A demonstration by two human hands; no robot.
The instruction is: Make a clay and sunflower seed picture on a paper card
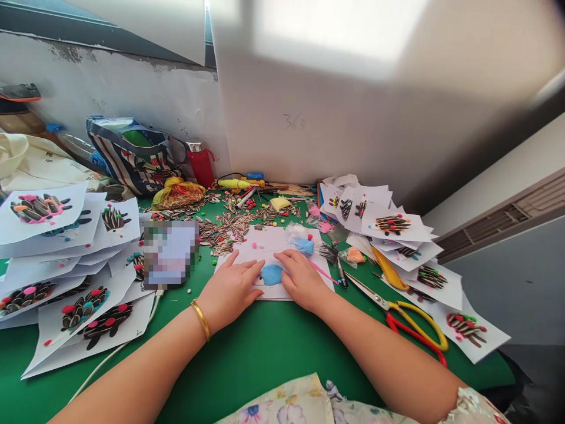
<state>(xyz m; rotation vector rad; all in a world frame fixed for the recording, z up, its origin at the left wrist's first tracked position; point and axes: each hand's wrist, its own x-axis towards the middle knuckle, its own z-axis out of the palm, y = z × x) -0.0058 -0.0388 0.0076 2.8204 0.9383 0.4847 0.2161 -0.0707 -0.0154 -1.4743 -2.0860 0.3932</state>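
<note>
Handwritten "363" on wall beyond blue clay

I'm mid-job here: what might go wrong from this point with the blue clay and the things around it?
1. The blue clay lies on the paper between the left hand and right hand; uneven pressing might misshape it.
2. The scissors lie beside the right forearm, so an outward sweep could bump them.
3. Loose seeds lie near the paper; some might get knocked onto it.
</note>
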